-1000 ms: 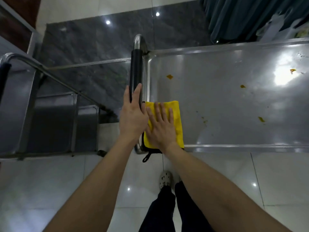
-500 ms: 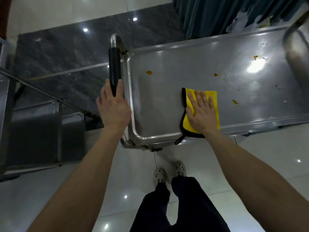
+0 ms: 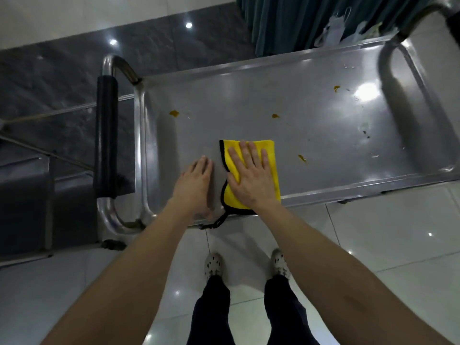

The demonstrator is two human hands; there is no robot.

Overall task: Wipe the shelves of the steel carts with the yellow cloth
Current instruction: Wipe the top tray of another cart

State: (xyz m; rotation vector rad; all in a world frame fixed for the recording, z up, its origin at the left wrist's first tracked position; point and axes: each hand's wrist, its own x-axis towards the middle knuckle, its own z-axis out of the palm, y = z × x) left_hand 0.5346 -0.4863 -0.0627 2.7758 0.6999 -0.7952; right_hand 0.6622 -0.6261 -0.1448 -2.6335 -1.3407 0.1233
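Observation:
The steel cart's top shelf (image 3: 323, 135) spreads in front of me, with several orange-brown stains (image 3: 174, 113) on it. A folded yellow cloth (image 3: 270, 155) with a black edge lies near the shelf's front rim. My right hand (image 3: 251, 178) presses flat on the cloth, fingers spread. My left hand (image 3: 196, 185) rests flat on the bare shelf just left of the cloth, holding nothing.
The cart's handle with a black grip (image 3: 105, 135) runs along its left end. A second steel cart (image 3: 27, 195) stands at the left. A dark curtain (image 3: 298, 21) and bags hang beyond the far rim. My feet (image 3: 214, 266) stand on glossy tiles below.
My left hand let go of the black handle grip and came onto the shelf beside the cloth. My right hand and the cloth slid right from the shelf's left corner.

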